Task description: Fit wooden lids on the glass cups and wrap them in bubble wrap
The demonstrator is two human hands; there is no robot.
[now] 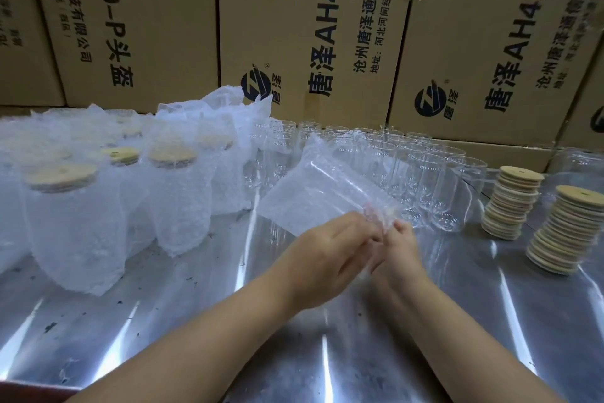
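Head view is showing a bubble wrap piece (313,190) being held in the air above the middle of the metal table (196,321), slanting up and away from the person. The left hand (330,259) and right hand (402,252) are meeting at its near edge, the fingers of both curling in and pinching the film. Just behind it, bare glass cups (408,167) are standing in rows. Farther left, wrapped cups (75,223) with wooden lids fitted are standing upright in a cluster. On the right, two lid stacks (510,203) are sitting on the table, well apart from the hands. Printed cardboard boxes (310,27) are lining the back.
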